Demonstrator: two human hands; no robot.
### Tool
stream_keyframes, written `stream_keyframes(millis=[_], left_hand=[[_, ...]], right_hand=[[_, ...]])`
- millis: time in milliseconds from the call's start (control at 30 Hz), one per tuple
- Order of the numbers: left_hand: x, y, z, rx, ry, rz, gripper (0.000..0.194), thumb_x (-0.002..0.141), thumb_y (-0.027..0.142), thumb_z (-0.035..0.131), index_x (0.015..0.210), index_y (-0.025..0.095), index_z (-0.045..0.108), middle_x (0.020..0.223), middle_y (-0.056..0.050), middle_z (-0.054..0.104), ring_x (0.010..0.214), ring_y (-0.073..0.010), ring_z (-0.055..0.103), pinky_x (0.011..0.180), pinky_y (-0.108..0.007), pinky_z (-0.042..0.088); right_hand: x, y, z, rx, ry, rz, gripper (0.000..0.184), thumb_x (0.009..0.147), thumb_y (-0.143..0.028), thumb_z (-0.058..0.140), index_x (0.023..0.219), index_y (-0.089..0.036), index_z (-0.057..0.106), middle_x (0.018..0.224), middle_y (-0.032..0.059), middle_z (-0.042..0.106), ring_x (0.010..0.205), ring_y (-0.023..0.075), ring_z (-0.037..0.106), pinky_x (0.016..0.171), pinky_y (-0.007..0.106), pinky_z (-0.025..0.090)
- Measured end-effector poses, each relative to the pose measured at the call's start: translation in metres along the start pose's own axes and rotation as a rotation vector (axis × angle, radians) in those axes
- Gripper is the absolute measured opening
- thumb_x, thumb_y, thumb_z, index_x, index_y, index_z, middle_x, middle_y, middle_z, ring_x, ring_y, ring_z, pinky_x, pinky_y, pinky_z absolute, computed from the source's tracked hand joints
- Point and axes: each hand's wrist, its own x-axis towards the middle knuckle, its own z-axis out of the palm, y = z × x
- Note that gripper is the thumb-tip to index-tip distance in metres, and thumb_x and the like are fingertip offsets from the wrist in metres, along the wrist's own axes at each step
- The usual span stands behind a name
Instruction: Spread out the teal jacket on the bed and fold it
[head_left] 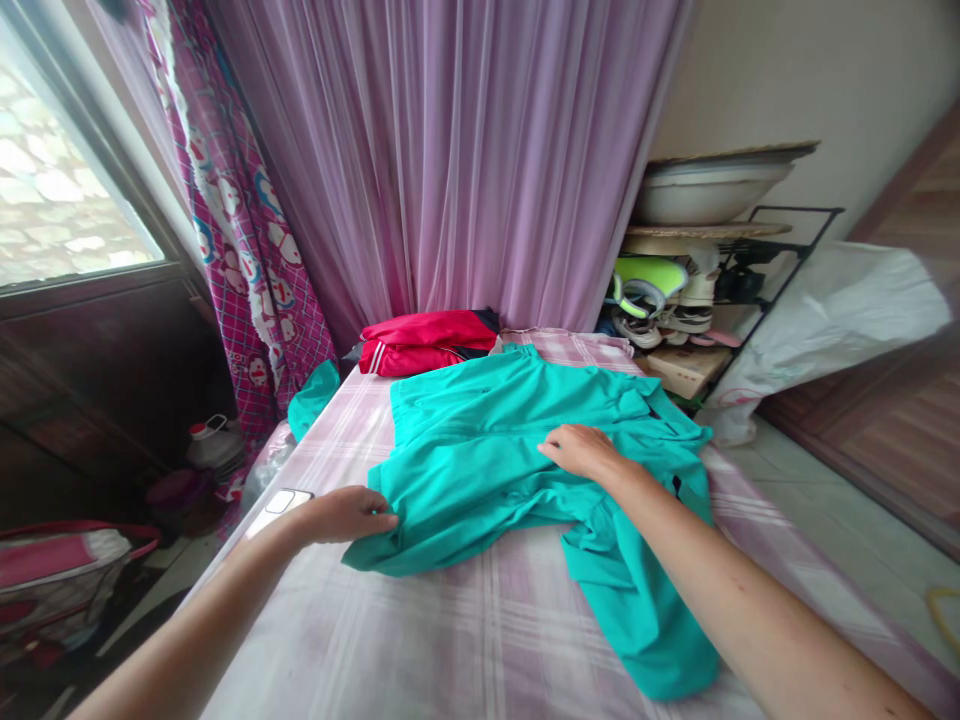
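A teal jacket (450, 470) lies spread across the bed, creased, with one sleeve (652, 620) hanging toward the near right. My left hand (349, 512) pinches the jacket's near left edge between thumb and fingers. Over the middle of the garment, my right hand (581, 450) is closed, its fingertips on the cloth near a long seam. Whatever fabric the right fingers hold is mostly hidden by the hand.
Folded red clothing (427, 340) sits at the bed's far end. A phone (277, 505) lies by my left wrist. Purple curtains (480, 150) hang behind the bed (442, 640). On the right stand a shoe rack (780, 290) and a white plastic bag (840, 310).
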Motion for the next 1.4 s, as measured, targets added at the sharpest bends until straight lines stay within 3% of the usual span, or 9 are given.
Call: stream_keyframes(millis=[300,533,700,900,1000,1067,1233,1300,1400], left_hand=[[0.017,-0.018,0.023,-0.297,0.045,-0.009,0.043,0.079,0.061,0.051,0.069,0.020,0.055,0.065,0.004,0.046,0.065,-0.0131,0.043,0.058,-0.025,0.031],[0.029,-0.049,0.042,-0.622,-0.097,0.033,0.058,0.072,0.078,0.056,0.068,0.021,0.046,0.062,0.005,0.035,0.059,-0.0103,0.030,0.050,-0.024,0.021],[0.027,-0.054,0.047,-0.718,-0.155,0.032,0.061,0.073,0.080,0.055,0.071,0.020,0.049,0.062,0.005,0.035,0.059,-0.0097,0.029,0.049,-0.025,0.020],[0.027,-0.053,0.046,-0.792,-0.186,0.049,0.062,0.072,0.081,0.055,0.076,0.019,0.051,0.064,0.005,0.039,0.058,-0.0089,0.032,0.048,-0.023,0.022],[0.020,-0.046,0.038,-0.743,-0.137,0.101,0.059,0.076,0.077,0.055,0.078,0.018,0.052,0.066,0.005,0.039,0.060,-0.0089,0.034,0.050,-0.021,0.026],[0.013,-0.034,0.028,-0.634,-0.032,0.121,0.051,0.081,0.069,0.055,0.083,0.018,0.056,0.070,0.004,0.045,0.064,-0.0098,0.040,0.055,-0.021,0.032],[-0.003,-0.004,0.007,-0.234,0.189,0.151,0.023,0.086,0.045,0.059,0.095,0.026,0.067,0.086,0.001,0.065,0.088,-0.0181,0.060,0.089,-0.031,0.045],[-0.006,-0.001,0.003,-0.124,0.225,0.202,0.020,0.089,0.042,0.056,0.099,0.030,0.068,0.090,0.003,0.070,0.096,-0.0201,0.064,0.109,-0.041,0.034],[-0.013,-0.001,-0.004,0.020,0.336,0.088,0.032,0.094,0.046,0.046,0.115,0.031,0.064,0.095,0.000,0.074,0.099,-0.0240,0.067,0.114,-0.049,0.029]], right_hand=[[0.123,-0.115,-0.046,0.090,0.121,-0.222,0.031,0.091,-0.027,0.049,0.102,-0.027,0.077,0.113,0.0056,0.074,0.108,0.0231,0.065,0.088,0.030,0.046],[0.244,-0.198,-0.008,0.165,0.036,-0.268,0.043,0.094,-0.031,0.046,0.135,-0.025,0.061,0.137,0.0054,0.062,0.124,0.0233,0.057,0.101,0.030,0.043],[0.276,-0.219,0.028,0.205,-0.044,-0.203,0.053,0.088,-0.042,0.060,0.135,-0.019,0.060,0.135,0.0139,0.063,0.123,0.0282,0.058,0.099,0.034,0.046],[0.273,-0.187,0.009,0.355,-0.007,-0.163,0.026,0.083,-0.032,0.066,0.105,-0.019,0.073,0.106,0.0085,0.075,0.100,0.0223,0.069,0.083,0.026,0.051],[0.273,-0.151,-0.043,0.522,0.101,-0.122,0.023,0.091,-0.027,0.056,0.109,-0.017,0.067,0.091,0.0035,0.074,0.073,0.0127,0.070,0.061,0.019,0.049],[0.268,-0.126,-0.091,0.949,0.262,-0.061,0.017,0.083,-0.015,0.064,0.100,-0.015,0.065,0.079,-0.0006,0.069,0.061,0.0091,0.066,0.050,0.015,0.043],[0.224,-0.073,-0.204,1.408,0.530,-0.130,0.019,0.084,0.002,0.056,0.077,-0.016,0.055,0.064,-0.0048,0.058,0.054,0.0039,0.056,0.050,0.014,0.038],[0.203,-0.053,-0.228,1.484,0.651,-0.157,0.027,0.087,0.005,0.050,0.070,-0.017,0.050,0.059,-0.0061,0.054,0.051,0.0025,0.052,0.053,0.015,0.038],[0.176,-0.024,-0.240,1.518,0.756,-0.086,0.033,0.088,0.006,0.044,0.066,-0.019,0.047,0.056,-0.0063,0.052,0.051,0.0028,0.052,0.059,0.018,0.042]])
